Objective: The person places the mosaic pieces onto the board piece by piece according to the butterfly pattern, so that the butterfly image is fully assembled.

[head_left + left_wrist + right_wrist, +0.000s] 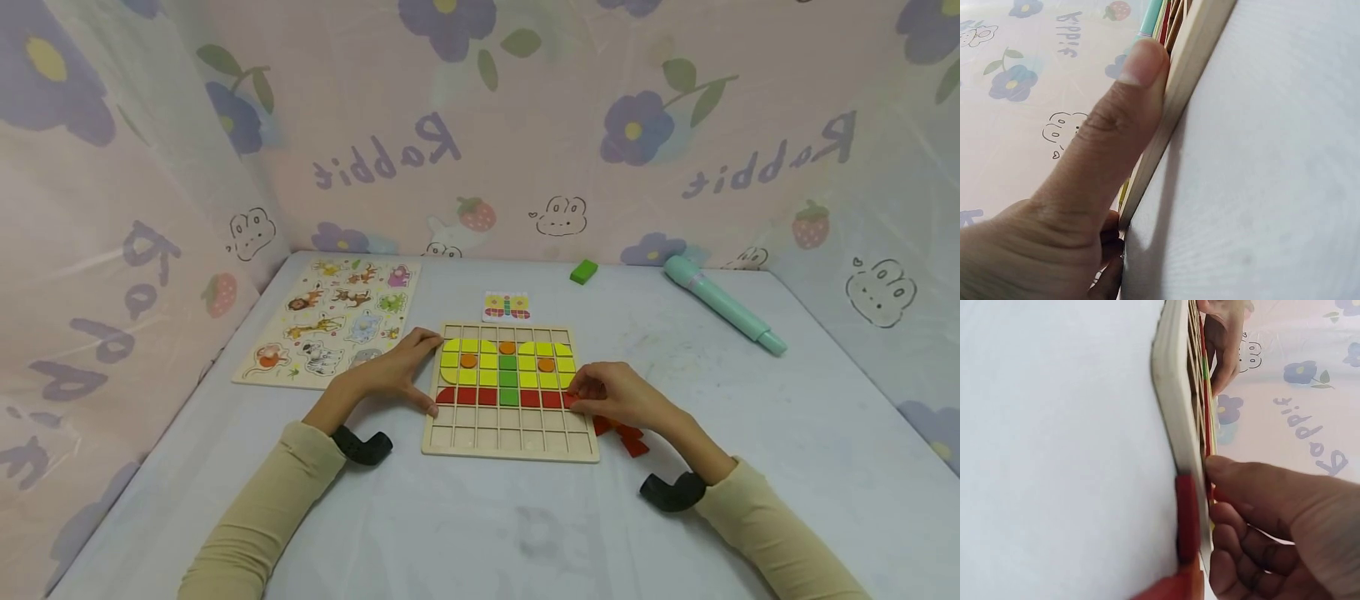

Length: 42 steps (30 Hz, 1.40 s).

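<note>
A wooden grid board (510, 443) lies on the table, with yellow, orange, green and red tiles set in its cells like a butterfly. Along its left edge rests my left hand (393, 367), thumb near the lower part and fingers by the upper corner. In the left wrist view the straight thumb (1113, 115) touches the board's side. My right hand (618, 393) pinches a red tile (571, 399) between thumb and fingers at the right end of the red row. Several loose red tiles (634, 445) lie beside the board, under and below that hand.
A small butterfly pattern card (506, 307) lies just behind the board. Farther back is a green block (583, 272). An animal picture board (330, 325) lies at the left, and a turquoise tube-shaped object (723, 304) at the right. Printed curtains enclose the table's back and sides.
</note>
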### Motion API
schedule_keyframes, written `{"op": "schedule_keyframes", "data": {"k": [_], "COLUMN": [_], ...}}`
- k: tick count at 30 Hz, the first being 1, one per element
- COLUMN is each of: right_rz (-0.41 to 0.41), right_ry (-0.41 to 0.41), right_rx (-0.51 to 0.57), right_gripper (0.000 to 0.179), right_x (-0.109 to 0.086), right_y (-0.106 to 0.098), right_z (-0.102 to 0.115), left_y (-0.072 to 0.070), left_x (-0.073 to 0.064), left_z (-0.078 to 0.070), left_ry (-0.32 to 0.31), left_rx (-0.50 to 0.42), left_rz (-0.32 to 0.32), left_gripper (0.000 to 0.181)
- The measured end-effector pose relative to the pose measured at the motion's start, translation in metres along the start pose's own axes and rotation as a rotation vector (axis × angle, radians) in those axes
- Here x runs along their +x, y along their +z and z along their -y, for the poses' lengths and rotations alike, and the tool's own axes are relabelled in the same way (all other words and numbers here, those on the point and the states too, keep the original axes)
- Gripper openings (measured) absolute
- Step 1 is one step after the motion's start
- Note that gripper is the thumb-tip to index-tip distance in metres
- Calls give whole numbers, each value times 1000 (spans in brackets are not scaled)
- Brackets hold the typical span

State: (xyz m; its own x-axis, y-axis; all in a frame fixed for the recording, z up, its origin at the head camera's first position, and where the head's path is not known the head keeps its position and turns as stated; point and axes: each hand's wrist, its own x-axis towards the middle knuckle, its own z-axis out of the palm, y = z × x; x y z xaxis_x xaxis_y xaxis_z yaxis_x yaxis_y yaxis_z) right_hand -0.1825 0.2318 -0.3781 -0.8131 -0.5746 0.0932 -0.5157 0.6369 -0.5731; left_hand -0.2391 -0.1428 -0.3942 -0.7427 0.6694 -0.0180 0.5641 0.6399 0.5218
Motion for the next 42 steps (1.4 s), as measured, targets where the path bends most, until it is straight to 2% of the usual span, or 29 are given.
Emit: {"op": "schedule_keyframes", "data": {"k": [5, 11, 17, 22, 26, 35, 42], "right_rz": [3, -32, 36, 72, 53, 35, -26], "right_ry": [7, -5, 52, 56, 37, 27, 45], "right_rx": [2, -42, -57, -108, -129, -144, -174], "right_gripper": [18, 15, 31, 42, 40, 23, 32], "right_x": [-1, -8, -24, -31, -33, -35, -38], "right_y": [-1, -10, -17, -15, -13, -12, -16], "right_z": [0, -2, -6, -8, -9, -11, -17], "left_y": [0, 0, -1, -1, -1, -2, -2], "left_x": [1, 0, 0, 0, 0, -1, -1], "left_z": [0, 0, 0, -1, -2, -2, -2], "left_ry": [-7, -4, -1, 1, -2, 5, 14], "left_rx": [-1, -4, -3, -8, -12, -15, -9], "left_rz": [2, 0, -2, 0, 3, 3, -4], "left_gripper": [118, 118, 118, 117, 117, 116, 115]}}
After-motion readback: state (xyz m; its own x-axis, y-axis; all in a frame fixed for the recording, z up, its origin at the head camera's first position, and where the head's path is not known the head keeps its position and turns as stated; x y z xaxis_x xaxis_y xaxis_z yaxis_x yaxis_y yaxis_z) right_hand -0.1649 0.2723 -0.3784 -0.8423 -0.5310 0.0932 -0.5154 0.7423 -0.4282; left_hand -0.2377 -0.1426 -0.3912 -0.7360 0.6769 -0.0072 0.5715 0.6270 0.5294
